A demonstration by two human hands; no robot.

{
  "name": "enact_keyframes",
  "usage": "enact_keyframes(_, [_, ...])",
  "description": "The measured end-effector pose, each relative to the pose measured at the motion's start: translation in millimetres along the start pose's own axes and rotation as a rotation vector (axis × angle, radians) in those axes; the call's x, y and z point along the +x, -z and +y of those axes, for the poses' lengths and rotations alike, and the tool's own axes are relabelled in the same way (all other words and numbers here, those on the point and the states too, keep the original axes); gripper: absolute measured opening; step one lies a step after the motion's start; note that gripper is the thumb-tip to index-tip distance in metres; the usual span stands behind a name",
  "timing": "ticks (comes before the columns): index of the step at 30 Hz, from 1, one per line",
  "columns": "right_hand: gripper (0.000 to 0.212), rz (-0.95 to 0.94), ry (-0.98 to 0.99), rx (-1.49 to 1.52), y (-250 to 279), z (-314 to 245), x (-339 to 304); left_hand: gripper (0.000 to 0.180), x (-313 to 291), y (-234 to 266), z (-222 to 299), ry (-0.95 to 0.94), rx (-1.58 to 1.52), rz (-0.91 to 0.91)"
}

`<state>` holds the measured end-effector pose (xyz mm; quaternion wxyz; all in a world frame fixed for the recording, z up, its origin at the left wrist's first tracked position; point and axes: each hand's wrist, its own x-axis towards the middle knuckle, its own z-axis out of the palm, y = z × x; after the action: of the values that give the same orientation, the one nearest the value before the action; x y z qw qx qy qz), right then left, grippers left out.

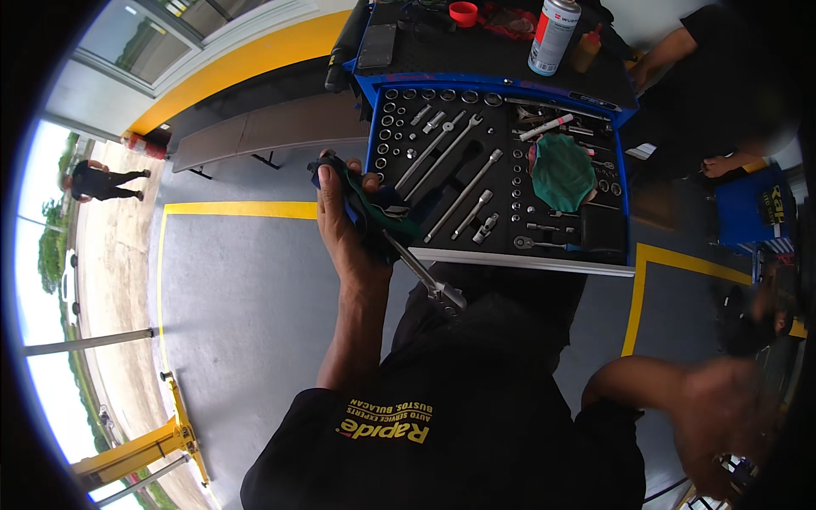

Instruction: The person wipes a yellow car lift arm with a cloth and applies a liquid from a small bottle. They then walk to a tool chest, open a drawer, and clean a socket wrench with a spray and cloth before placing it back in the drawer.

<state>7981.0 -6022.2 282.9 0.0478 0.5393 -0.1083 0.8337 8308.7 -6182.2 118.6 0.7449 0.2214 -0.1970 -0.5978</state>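
Observation:
My left hand point(338, 217) is closed around a ratchet wrench point(422, 270) and a dark green cloth point(372, 223) in front of the drawer's left side. The wrench's metal shaft and head slant down to the right, out of the cloth, while its grip is partly covered. Off to the lower right, my right hand point(722, 416) is smeared by motion, so its fingers cannot be made out. The open tool drawer point(523, 259) holds sockets, extension bars and another ratchet point(544, 245) in black foam. A green cloth bundle point(563, 172) lies in its right part.
On the blue cabinet's top stand a spray can point(554, 36), an orange bottle point(586, 51) and a red cup point(463, 13). A person point(722, 85) is at the right. A bench point(263, 136) runs along the left wall; a yellow lift arm point(140, 450) stands lower left.

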Motion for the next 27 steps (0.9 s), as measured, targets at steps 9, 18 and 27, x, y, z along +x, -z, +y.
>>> enact_keyframes(9, [0.043,-0.774,-1.529,0.015,-56,-3,-189,0.053,-37,-51,-2,-0.08,0.257,-0.079])
enact_keyframes(18, [0.033,-0.758,-1.4,-0.07,-66,-23,-199,0.063,22,-30,0,0.3,-0.169,-0.737])
enact_keyframes(27, [0.038,-0.47,-1.624,0.049,-62,-13,-200,0.06,-78,-61,-37,0.073,0.594,-0.294])
